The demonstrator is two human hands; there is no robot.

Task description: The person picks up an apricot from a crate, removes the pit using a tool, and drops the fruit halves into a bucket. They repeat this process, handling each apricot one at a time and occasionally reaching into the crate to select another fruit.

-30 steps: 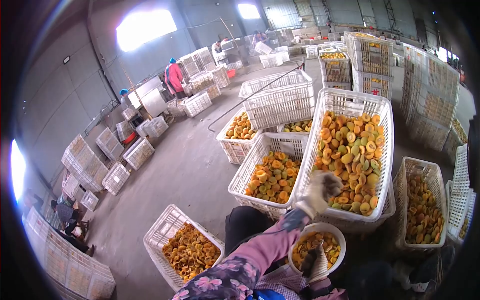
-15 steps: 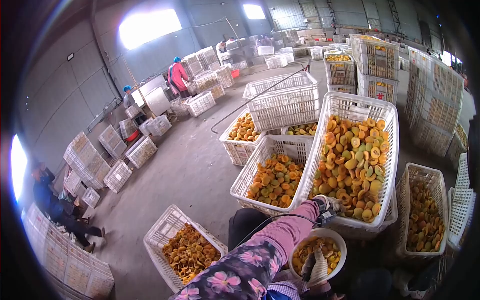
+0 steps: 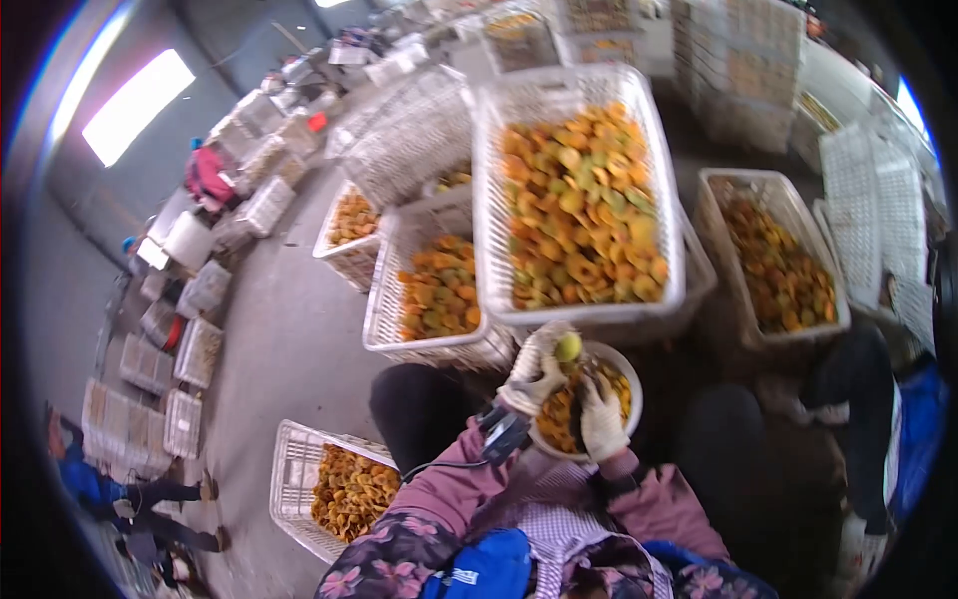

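Observation:
My left hand (image 3: 535,373), in a pale work glove, grips a yellow-green apricot (image 3: 568,347) above the rim of a white bucket (image 3: 636,391). Cut apricot pieces (image 3: 556,420) lie in that bucket. My right hand (image 3: 602,419), also gloved, is over the bucket with its fingers curled. A dark shape shows at its fingertips, too small and blurred to name. Just beyond both hands stands a large white crate (image 3: 576,315) heaped with halved apricots (image 3: 579,210).
To the left are a crate of apricot halves (image 3: 439,290) and a low crate of darker pieces (image 3: 351,489). Another filled crate (image 3: 778,260) stands on the right, beside a seated person's dark leg (image 3: 853,409). Stacked crates and other people line the hall's left side.
My left hand has come back from the edge of the large crate to above the bucket, now with an apricot in it. The camera view has tilted down and turned.

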